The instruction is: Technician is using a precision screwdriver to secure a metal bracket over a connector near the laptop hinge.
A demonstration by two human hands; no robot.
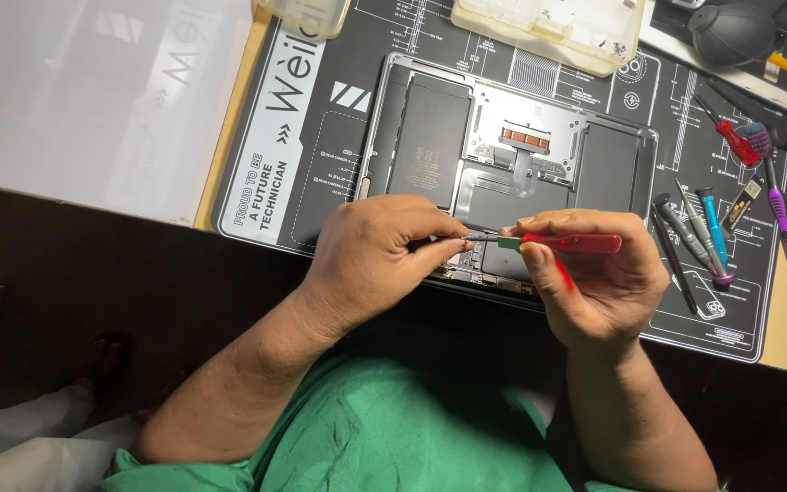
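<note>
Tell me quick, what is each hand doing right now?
Left hand: fingers pinched shut on the metal tip of the red-handled screwdriver.
Right hand: fingers closed around the screwdriver's red handle, above the opened laptop.

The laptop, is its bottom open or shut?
Open: the laptop lies with its cover off, dark battery cells and inner parts showing.

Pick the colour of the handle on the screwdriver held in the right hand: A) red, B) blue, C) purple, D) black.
A: the right hand grips a red-handled screwdriver over the opened laptop, while the left hand pinches its metal tip end.
</note>
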